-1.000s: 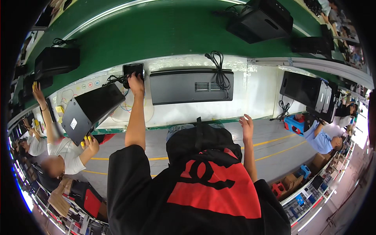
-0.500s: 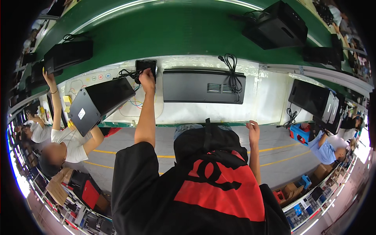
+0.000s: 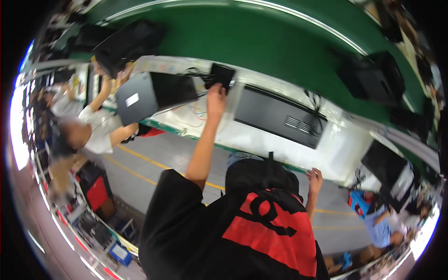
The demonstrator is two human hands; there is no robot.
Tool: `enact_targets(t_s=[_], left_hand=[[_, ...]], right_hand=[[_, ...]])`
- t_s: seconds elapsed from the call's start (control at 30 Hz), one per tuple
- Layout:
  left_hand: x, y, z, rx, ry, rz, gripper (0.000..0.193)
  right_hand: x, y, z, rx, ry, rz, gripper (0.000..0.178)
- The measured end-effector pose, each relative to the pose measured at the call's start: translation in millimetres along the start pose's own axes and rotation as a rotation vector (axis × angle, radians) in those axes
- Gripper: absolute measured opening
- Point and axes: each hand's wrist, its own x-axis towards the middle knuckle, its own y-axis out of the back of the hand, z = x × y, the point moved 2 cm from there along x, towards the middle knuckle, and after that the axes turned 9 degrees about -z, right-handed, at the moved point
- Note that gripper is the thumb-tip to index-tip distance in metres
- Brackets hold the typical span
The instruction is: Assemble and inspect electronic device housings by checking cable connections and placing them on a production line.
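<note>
My left hand (image 3: 216, 99) is at the near edge of a small black square box (image 3: 221, 75) on the white worktop, its fingers bent together. Whatever sits between those fingers is hidden. A black cable bundle (image 3: 196, 72) lies just left of the box. Right of my hand rests a long black appliance housing (image 3: 275, 113) with a slotted vent, and a coiled black cord (image 3: 316, 100) lies across its far edge. My right hand (image 3: 315, 178) hangs by the worktop's front edge, fingers loosely curled and apart, holding nothing.
A boxy black appliance with a grey base (image 3: 138, 99) stands on the left. A co-worker (image 3: 91, 130) there has both hands at another black unit (image 3: 128, 46). The green conveyor (image 3: 261, 42) runs behind, carrying a black unit (image 3: 373, 77). Another person (image 3: 380, 226) is at right.
My view has turned, so the worktop now slopes down to the right. My left hand stays at the small black box. The co-worker's second hand has moved to the far black unit, now tilted.
</note>
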Motion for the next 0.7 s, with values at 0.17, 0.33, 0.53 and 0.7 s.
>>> enact_targets(t_s=[0.17, 0.33, 0.53, 0.7], left_hand=[[-69, 128, 36, -0.626, 0.393, 0.396, 0.015], [-79, 247, -2, -1.584, 0.465, 0.785, 0.043], [-26, 257, -31, -1.833, 0.266, 0.667, 0.039], [-6, 260, -53, -1.866, 0.321, 0.69, 0.038]], right_hand=[[1, -9, -9, -0.098, -0.091, 0.05, 0.022], [13, -20, -12, -0.168, -0.09, -0.065, 0.021], [17, -26, -35, -0.129, 0.017, -0.115, 0.023], [7, -23, -29, -0.13, 0.05, -0.087, 0.022]])
